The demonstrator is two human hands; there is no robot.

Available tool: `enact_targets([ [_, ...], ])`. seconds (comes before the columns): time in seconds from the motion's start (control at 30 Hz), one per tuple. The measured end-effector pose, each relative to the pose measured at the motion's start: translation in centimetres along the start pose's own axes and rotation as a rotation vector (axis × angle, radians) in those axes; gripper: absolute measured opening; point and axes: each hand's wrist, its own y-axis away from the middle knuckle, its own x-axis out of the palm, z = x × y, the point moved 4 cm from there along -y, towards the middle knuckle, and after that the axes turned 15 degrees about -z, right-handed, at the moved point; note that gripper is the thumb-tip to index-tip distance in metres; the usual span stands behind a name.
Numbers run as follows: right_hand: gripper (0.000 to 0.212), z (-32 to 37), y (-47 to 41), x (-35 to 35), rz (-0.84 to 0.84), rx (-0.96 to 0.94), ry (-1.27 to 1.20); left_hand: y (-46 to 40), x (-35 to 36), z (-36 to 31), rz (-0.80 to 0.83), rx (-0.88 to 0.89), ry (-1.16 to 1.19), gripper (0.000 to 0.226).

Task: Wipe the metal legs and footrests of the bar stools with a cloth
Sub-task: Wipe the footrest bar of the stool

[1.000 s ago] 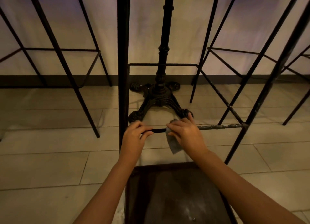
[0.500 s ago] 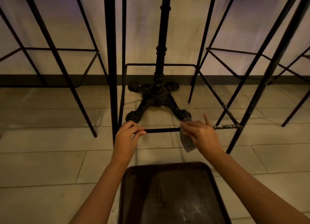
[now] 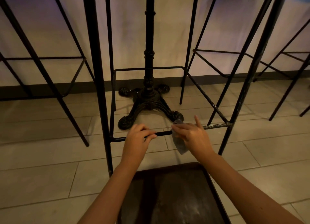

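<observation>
A black metal bar stool stands in front of me, its near footrest bar (image 3: 163, 133) running left to right between two legs. My left hand (image 3: 138, 137) grips that bar with curled fingers near its left half. My right hand (image 3: 191, 136) holds a small grey cloth (image 3: 179, 144) wrapped over the bar just right of centre, with the index finger sticking up. The bar's right end (image 3: 216, 126) looks scuffed with pale specks. The stool's left front leg (image 3: 100, 89) and right front leg (image 3: 248, 82) rise out of view.
A dark brown square seat (image 3: 171, 197) lies right below my arms. An ornate black cast-iron table base (image 3: 149, 103) stands behind the footrest. More black stool frames stand at the left (image 3: 50, 82) and right (image 3: 285, 69), on a tiled floor by a pale wall.
My right hand has slid the cloth to the right along the footrest bar, away from my left hand, and its index finger has lifted. My left hand stays gripping the bar.
</observation>
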Motion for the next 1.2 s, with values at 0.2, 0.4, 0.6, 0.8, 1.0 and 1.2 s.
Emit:
enact_targets([
  [0.2, 0.049, -4.2, 1.2, -1.3, 0.102, 0.132, 0.06, 0.0, 1.8, -0.9, -0.005, 0.03, 0.004, 0.014],
  [0.4, 0.041, -3.2, 1.1, -1.0, 0.034, 0.146, 0.015, 0.0, 1.8, -1.2, -0.027, 0.025, 0.003, 0.014],
  [0.6, 0.043, -2.1, 0.7, -0.4, 0.05, 0.084, -0.01, 0.1, 1.9, -1.1, -0.028, 0.022, 0.002, 0.014],
  [0.8, 0.052, -3.1, 0.9, -0.9, 0.081, 0.051, 0.043, 0.0, 1.9, -1.1, -0.019, -0.008, 0.015, 0.014],
  [1.0, 0.052, -2.8, 0.9, -1.3, 0.036, 0.085, 0.05, 0.1, 1.8, -1.0, -0.025, -0.006, 0.011, 0.013],
  [1.2, 0.044, -0.5, 0.2, -0.6, -0.003, 0.073, -0.006, 0.1, 2.0, -0.9, -0.021, -0.001, -0.005, 0.014],
])
